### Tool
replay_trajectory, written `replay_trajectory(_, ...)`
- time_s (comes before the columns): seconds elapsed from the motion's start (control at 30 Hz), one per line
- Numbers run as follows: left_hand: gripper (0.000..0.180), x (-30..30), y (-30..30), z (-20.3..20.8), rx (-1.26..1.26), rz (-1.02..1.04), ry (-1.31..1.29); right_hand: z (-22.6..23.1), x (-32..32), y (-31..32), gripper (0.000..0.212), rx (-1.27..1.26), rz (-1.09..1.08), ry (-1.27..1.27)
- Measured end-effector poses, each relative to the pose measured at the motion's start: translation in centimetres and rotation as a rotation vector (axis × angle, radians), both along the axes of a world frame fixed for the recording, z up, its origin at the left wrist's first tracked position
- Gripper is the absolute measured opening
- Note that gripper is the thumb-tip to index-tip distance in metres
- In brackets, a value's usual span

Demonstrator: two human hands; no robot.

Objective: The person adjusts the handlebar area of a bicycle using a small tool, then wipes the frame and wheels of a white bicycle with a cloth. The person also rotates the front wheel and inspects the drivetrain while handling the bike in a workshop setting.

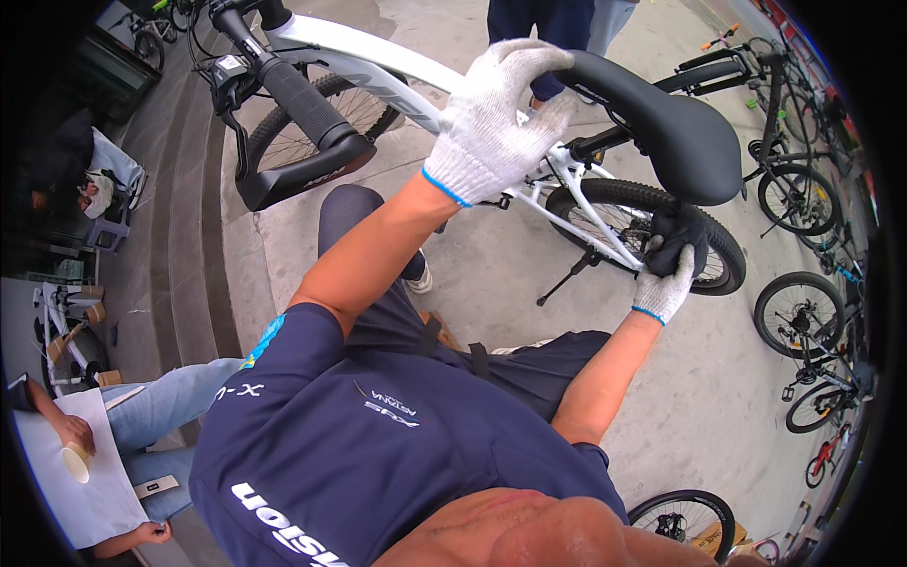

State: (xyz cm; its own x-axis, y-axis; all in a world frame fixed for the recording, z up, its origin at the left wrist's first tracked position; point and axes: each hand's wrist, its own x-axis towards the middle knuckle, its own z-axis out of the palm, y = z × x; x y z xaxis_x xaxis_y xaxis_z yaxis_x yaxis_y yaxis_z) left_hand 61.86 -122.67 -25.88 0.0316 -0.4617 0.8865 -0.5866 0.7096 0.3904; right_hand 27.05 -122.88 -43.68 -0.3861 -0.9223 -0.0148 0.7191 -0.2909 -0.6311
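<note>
A white bicycle [567,184] stands in front of me on its kickstand side, with its handlebar at the left and its rear wheel at the right. My left hand [501,118], in a white knit glove with a blue cuff, curls round the nose of the black saddle [694,142]. Lower right, my right hand [669,288], gloved the same way, grips a bunched black cloth [682,236] against the rear wheel [732,269]. Its fingertips are partly hidden by the cloth. A black kickstand [567,276] slants down near the rear wheel.
The black handlebar grip [300,99] juts toward me at the upper left. Another person's legs [534,24] are beyond the saddle. Several bicycles [801,317] line the right side. A person holding a paper cup [76,463] is at the lower left, beside dark steps [184,236].
</note>
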Motion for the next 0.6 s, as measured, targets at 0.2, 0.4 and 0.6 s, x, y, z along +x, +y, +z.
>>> replay_trajectory(0.2, 0.06, -5.4, -11.0, 5.8, 0.69, 0.066, -0.653, -0.6, -0.8, 1.2, 0.058, -0.095, -0.117, 0.055)
replay_trajectory(0.4, 0.05, -5.1, -8.4, 3.9, 0.234, 0.172, -0.604, 5.8, -9.1, 0.6, 0.052, -0.04, -0.263, 0.565)
replay_trajectory(0.6, 0.04, -3.7, -2.4, 3.4, 0.32, 0.112, -0.364, 15.8, -19.2, -5.9, 0.053, 0.446, -0.14, 1.984)
